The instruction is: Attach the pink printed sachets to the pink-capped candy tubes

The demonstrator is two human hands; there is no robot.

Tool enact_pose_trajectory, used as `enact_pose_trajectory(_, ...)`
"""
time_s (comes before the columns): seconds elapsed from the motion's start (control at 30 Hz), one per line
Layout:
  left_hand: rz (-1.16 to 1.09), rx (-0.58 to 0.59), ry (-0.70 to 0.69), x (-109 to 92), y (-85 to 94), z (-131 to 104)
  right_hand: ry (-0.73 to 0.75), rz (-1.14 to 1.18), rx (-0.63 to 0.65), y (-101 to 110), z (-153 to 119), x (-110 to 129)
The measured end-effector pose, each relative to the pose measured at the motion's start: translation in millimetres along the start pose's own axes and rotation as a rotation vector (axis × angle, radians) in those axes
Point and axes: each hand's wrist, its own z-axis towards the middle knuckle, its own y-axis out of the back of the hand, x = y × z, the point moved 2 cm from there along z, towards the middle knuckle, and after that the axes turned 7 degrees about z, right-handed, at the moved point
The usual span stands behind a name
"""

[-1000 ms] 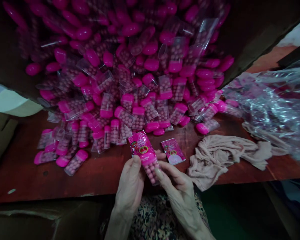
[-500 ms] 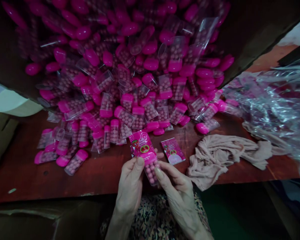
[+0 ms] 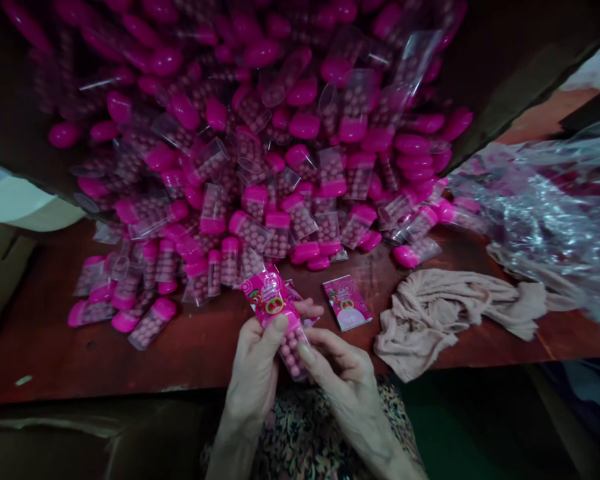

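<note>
Between my two hands is a clear container of pink balls (image 3: 291, 353), tilted, with a printed pink sleeve (image 3: 267, 291) over its upper part. My left hand (image 3: 257, 367) grips it from the left, thumb pressed on the sleeve's lower part. From the right, my right hand (image 3: 343, 370) pinches the clear lower part with thumb and fingers. Beyond them, a flat pink printed packet (image 3: 347, 303) lies on the red-brown table. Another printed piece lies partly hidden behind the sleeve and my fingertips.
A large heap of pink-capped containers (image 3: 255, 200) covers the back. A crumpled beige cloth (image 3: 430, 313) lies to the right, beside clear plastic wrapping (image 3: 555, 200). At the left stands a pale round container (image 3: 33, 207). The table's front edge (image 3: 180, 388) runs near my wrists.
Both hands have shifted slightly left with the container and sleeve, which now lean further left. More of the printed piece behind them shows.
</note>
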Motion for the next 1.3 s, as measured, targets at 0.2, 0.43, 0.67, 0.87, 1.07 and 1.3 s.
enact_pose_trajectory(0.2,0.005,-0.037,0.077,5,0.1,3,0.122,-0.116,0.008,-1,0,-5)
enact_pose_trajectory(0.43,-0.04,-0.002,0.118,7,1.3,2,0.141,-0.032,-0.027,1,-4,-3)
enact_pose_trajectory(0.67,-0.05,-0.041,0.057,7,-4.4,-6,0.136,0.005,-0.064,2,-3,-1)
enact_pose_trajectory(0.87,-0.122,0.032,0.007,9,-2.4,-3,0.056,0.085,-0.05,7,5,1)
enact_pose_trajectory(1.07,-0.017,-0.006,-0.015,14,-3.7,-4,0.034,0.169,-0.082,3,2,0)
enact_pose_trajectory(1.3,-0.1,0.066,0.005,9,-0.8,-3,0.023,0.162,-0.072,7,4,-1)
